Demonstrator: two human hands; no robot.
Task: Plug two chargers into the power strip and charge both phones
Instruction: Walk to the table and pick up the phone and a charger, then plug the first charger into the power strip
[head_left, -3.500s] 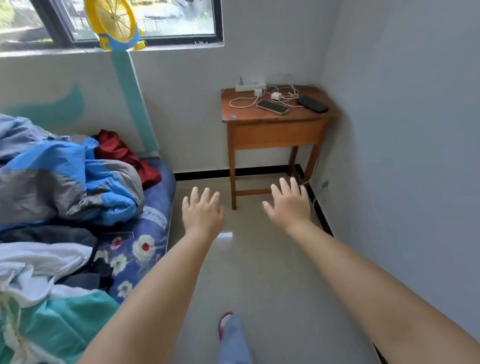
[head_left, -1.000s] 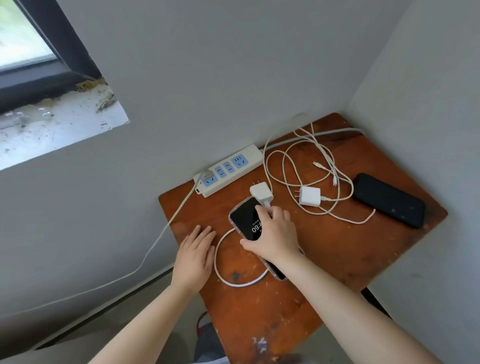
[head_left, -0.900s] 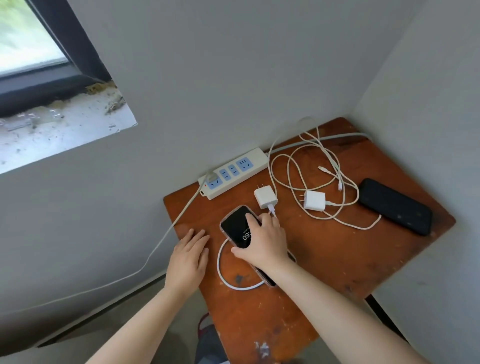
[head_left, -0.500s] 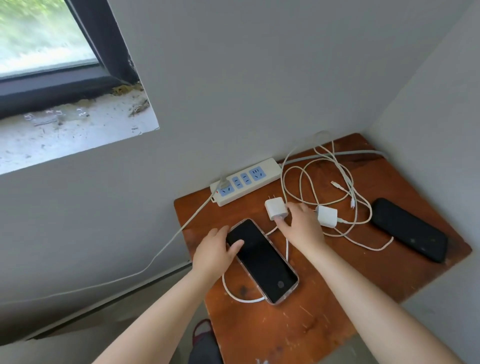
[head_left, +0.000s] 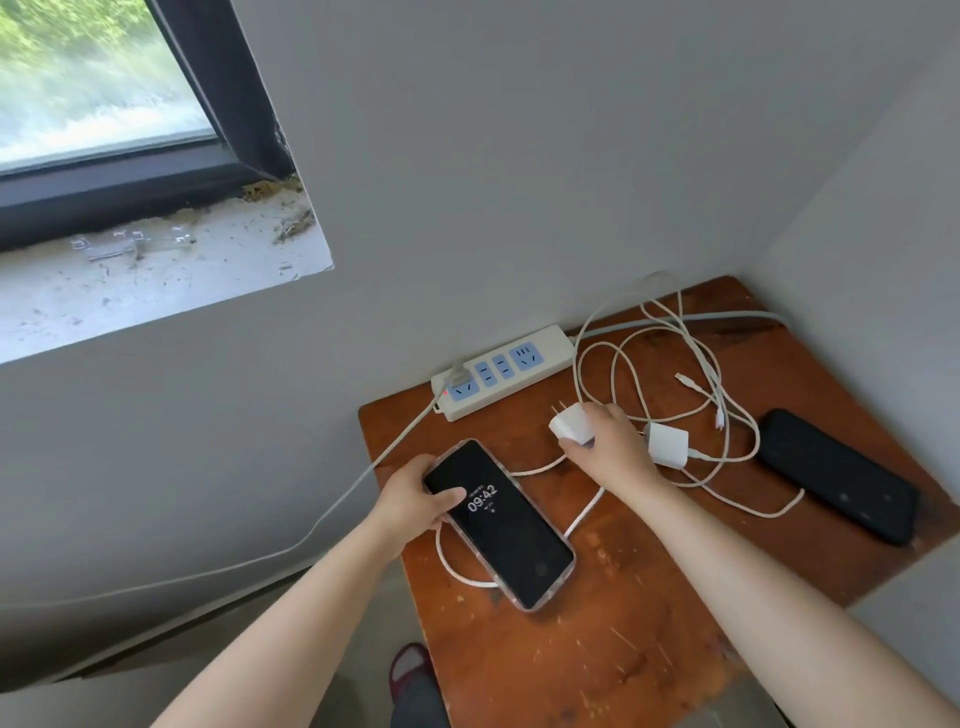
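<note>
A white power strip (head_left: 506, 369) with blue sockets lies along the wall on the wooden table (head_left: 649, 613). My right hand (head_left: 608, 447) grips a white charger (head_left: 570, 422), prongs pointing toward the strip, a short way in front of it. My left hand (head_left: 415, 496) holds the near phone (head_left: 498, 522) by its top left edge, thumb on the lit screen reading 09:42. A second white charger (head_left: 667, 444) lies just right of my right hand. A black phone (head_left: 836, 473) lies at the table's right side. White cables (head_left: 670, 353) loop between them.
One grey plug (head_left: 460, 373) sits in the strip's leftmost socket, its cord (head_left: 311, 530) trailing down left off the table. Walls close in behind and to the right. A window sill (head_left: 156, 270) is at upper left. A foot in a red slipper (head_left: 408, 670) shows below the table edge.
My right hand has picked the charger up off the table. My left hand has closed round the near phone's top edge, and its screen has lit up.
</note>
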